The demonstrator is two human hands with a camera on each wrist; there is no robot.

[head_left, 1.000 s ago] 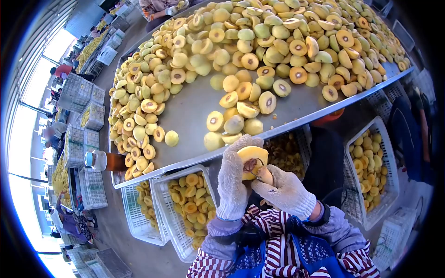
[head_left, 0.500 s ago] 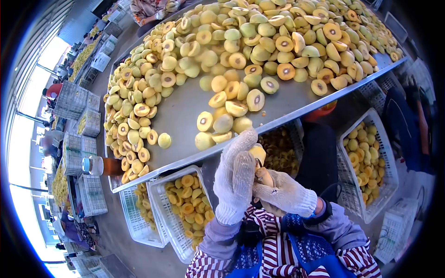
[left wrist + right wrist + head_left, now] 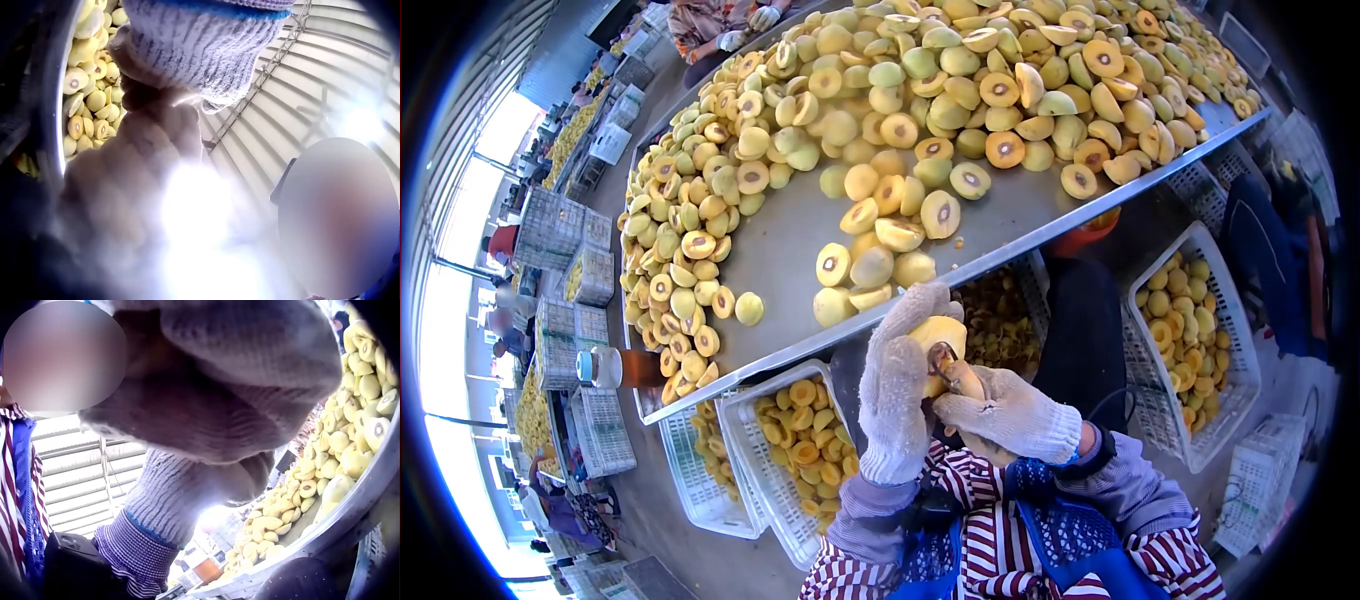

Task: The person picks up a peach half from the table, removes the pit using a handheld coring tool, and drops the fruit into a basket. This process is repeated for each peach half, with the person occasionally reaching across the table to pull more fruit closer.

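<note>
In the head view, my gloved left hand (image 3: 895,400) holds a yellow peach half (image 3: 941,332), fingers upright behind it and its dark, torn pit area towards my right hand. My gloved right hand (image 3: 1020,415) grips a short tan-handled pitting tool (image 3: 967,381), its thin metal end at the pit area. Both hands are close together, just in front of the metal table's (image 3: 790,255) near edge. In the left wrist view, glare blurs the glove (image 3: 144,162). The right wrist view shows the right glove (image 3: 244,381) from below, with the peach half hidden.
Halved peaches (image 3: 960,90) are heaped over the table, with a few near its front edge. Crates of peach halves stand below left (image 3: 800,430) and right (image 3: 1185,330). A jar of brown liquid (image 3: 635,368) stands at the left corner. Another person's gloved hand (image 3: 765,17) shows across the table.
The peach half turned behind my left fingers half a second ago and now shows its cut face again. My right hand keeps the tool at it. The head view has shifted slightly.
</note>
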